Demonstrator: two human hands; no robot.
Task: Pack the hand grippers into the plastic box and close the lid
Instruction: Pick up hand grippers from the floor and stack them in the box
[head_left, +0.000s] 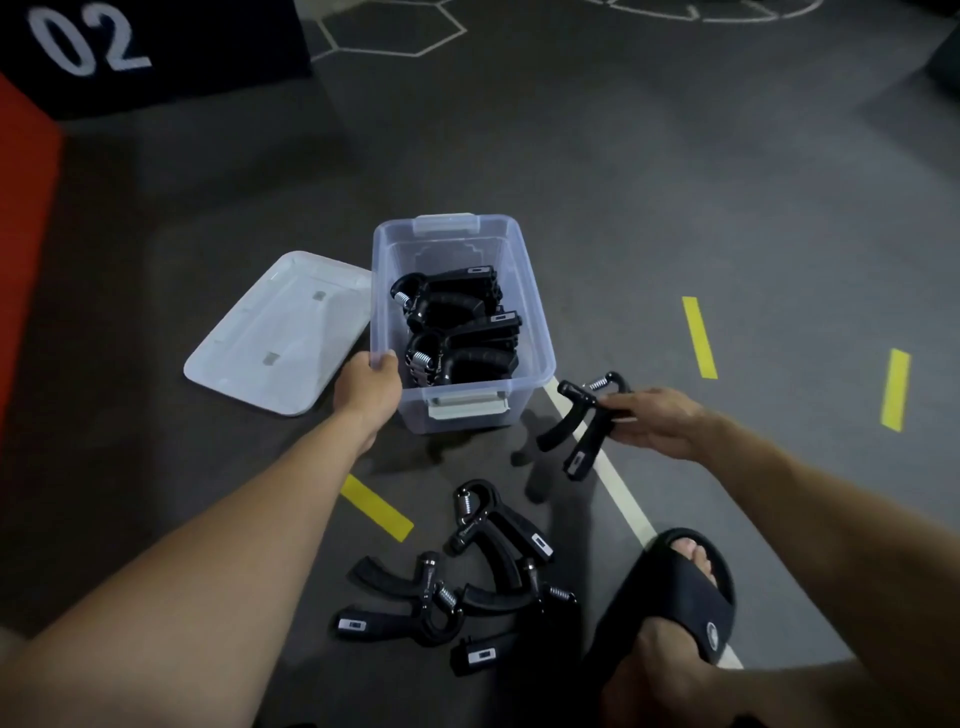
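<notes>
Your left hand (370, 387) grips the plastic box (540, 358) rim, your right hand (657, 422) fingers clamp a hand gripper (576, 421), and "02" (88, 39) marks the far-left block (208, 67).

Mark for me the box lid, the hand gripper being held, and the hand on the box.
lid (280, 332): head view, middle of the flat panel lying on the floor.
held hand gripper (576, 415): head view, on its black handle.
left hand (366, 387): head view, back of the hand at the plastic box (540, 358) rim.
</notes>
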